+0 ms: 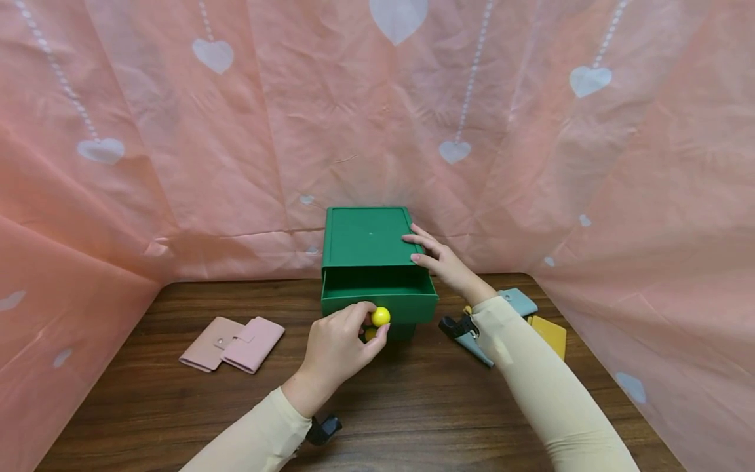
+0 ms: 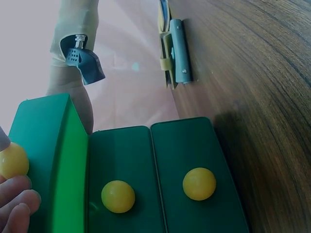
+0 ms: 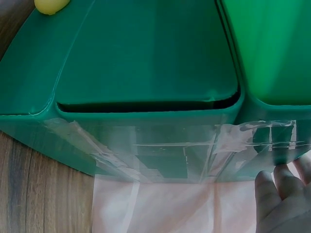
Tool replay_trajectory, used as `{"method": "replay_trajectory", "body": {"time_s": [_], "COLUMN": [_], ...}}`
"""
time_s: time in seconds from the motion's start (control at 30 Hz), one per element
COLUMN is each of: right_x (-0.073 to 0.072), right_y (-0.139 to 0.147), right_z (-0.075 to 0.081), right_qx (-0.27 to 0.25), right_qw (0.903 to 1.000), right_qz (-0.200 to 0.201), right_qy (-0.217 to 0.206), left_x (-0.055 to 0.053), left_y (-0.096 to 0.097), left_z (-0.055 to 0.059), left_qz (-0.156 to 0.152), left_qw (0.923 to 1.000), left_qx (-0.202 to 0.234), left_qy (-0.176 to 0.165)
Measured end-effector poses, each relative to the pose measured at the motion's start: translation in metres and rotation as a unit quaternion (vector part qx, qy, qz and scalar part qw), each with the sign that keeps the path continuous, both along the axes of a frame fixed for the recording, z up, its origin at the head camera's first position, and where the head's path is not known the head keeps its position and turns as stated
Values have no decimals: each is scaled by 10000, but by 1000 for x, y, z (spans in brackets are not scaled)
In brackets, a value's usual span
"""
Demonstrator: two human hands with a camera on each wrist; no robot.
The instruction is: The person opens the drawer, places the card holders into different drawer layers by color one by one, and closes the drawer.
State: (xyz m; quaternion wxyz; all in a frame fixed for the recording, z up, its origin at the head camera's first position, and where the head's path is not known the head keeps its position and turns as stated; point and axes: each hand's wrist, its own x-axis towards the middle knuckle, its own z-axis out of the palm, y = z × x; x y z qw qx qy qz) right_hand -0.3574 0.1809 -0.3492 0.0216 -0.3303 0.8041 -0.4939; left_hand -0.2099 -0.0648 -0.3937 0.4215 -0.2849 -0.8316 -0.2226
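A green drawer cabinet (image 1: 368, 236) stands at the back of the table, its top drawer (image 1: 413, 307) pulled partway out. With thumb and fingers, my left hand (image 1: 336, 341) pinches the round yellow knob (image 1: 381, 317) on that drawer's front. My right hand (image 1: 442, 259) rests on the cabinet's top right edge, fingers extended. In the left wrist view, two lower drawers each carry a yellow knob (image 2: 118, 196) and sit flush below the pulled-out one. Clear tape (image 3: 160, 150) covers part of the cabinet's side in the right wrist view.
On the left of the wooden table (image 1: 177, 419), a beige wallet (image 1: 206, 344) lies partly under a pink wallet (image 1: 255, 344). To the right are a blue wallet (image 1: 519, 301) and a yellow wallet (image 1: 550, 336), partly behind my right sleeve. Pink curtain (image 1: 354, 131) hangs behind the cabinet.
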Motion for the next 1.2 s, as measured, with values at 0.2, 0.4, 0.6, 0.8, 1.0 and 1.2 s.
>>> {"method": "replay_trajectory", "body": {"time_s": [0.2, 0.4, 0.6, 0.8, 1.0, 1.2], "right_x": [0, 2, 3, 2, 1, 1], "right_y": [0, -1, 0, -1, 0, -1], "right_z": [0, 0, 1, 1, 0, 0], "right_qx": [0, -18, -53, -60, -3, -13], "right_qw": [10000, 10000, 10000, 10000, 10000, 10000], "right_qz": [-10, 2, 29, 23, -11, -15], "right_qy": [-23, -48, -19, 1, 32, 37], "left_x": [0, -1, -1, -1, 0, 0], "left_y": [0, 0, 0, 0, -1, -3], "left_z": [0, -1, -2, -2, -2, -1], "left_qz": [-28, -1, -57, -82, -102, -152], "left_qw": [10000, 10000, 9999, 9999, 9999, 9997], "left_qx": [18, 14, 43, 15, 2, 82], "left_qy": [61, 79, 129, 102, 41, 183]}}
